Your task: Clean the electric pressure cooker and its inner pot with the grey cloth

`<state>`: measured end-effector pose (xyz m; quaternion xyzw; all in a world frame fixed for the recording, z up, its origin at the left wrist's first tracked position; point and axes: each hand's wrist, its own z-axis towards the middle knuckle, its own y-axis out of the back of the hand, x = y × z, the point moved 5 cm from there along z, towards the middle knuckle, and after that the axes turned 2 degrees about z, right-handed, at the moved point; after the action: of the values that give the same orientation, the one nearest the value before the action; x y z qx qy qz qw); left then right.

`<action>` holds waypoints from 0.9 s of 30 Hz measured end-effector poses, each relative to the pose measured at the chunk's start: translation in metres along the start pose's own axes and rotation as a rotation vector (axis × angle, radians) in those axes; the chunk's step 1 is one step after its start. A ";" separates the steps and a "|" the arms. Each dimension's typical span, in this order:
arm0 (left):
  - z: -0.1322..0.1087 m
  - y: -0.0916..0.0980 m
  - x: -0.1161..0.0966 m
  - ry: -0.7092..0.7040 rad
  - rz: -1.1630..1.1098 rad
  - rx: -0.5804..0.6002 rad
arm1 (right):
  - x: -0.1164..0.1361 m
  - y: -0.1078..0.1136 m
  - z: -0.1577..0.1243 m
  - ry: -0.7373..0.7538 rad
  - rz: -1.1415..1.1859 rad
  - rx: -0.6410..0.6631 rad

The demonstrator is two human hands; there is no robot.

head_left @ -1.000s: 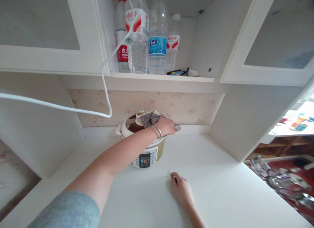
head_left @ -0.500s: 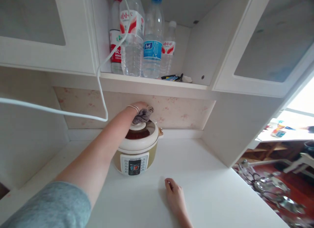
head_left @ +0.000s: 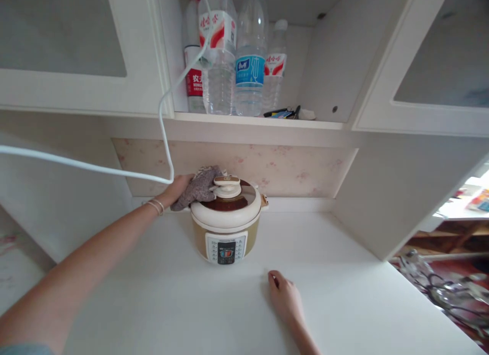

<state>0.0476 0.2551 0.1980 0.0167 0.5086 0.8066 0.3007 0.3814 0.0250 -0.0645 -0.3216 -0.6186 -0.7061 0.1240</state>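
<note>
A beige electric cooker with a white lid and a control panel stands at the back of the white counter. My left hand is closed on a grey cloth and presses it against the left rim of the cooker's lid, beside the lid knob. Two bangles sit on that wrist. My right hand rests on the counter in front of the cooker, fingers loosely curled, with nothing in it.
A white cable hangs from the open shelf and runs off to the left. Several water bottles and small items stand on the shelf above. Closed cabinet doors flank it. Metal clutter lies at the lower right.
My left hand has carried the cloth from the right side of the lid, over the top behind the knob, to the lid's left rim. My right hand has stayed on the counter.
</note>
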 end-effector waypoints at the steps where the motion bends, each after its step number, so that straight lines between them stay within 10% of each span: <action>1: -0.014 0.002 0.000 0.004 0.010 0.008 | 0.001 -0.001 -0.001 0.003 -0.004 0.005; 11: -0.111 -0.005 -0.092 -0.219 0.072 -0.018 | 0.009 0.000 -0.006 0.024 -0.074 0.018; 15: -0.099 -0.020 -0.155 -0.476 0.122 -0.043 | 0.011 -0.001 -0.007 0.034 -0.098 0.013; 20: -0.055 -0.045 -0.216 -0.461 0.216 0.049 | 0.010 -0.003 -0.009 0.041 -0.110 0.007; 27: -0.030 -0.062 -0.236 -0.515 0.251 0.093 | 0.008 -0.003 -0.009 0.067 -0.104 -0.022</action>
<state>0.2597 0.1305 0.1979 0.2973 0.4458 0.7827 0.3166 0.3708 0.0183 -0.0626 -0.2663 -0.6223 -0.7287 0.1042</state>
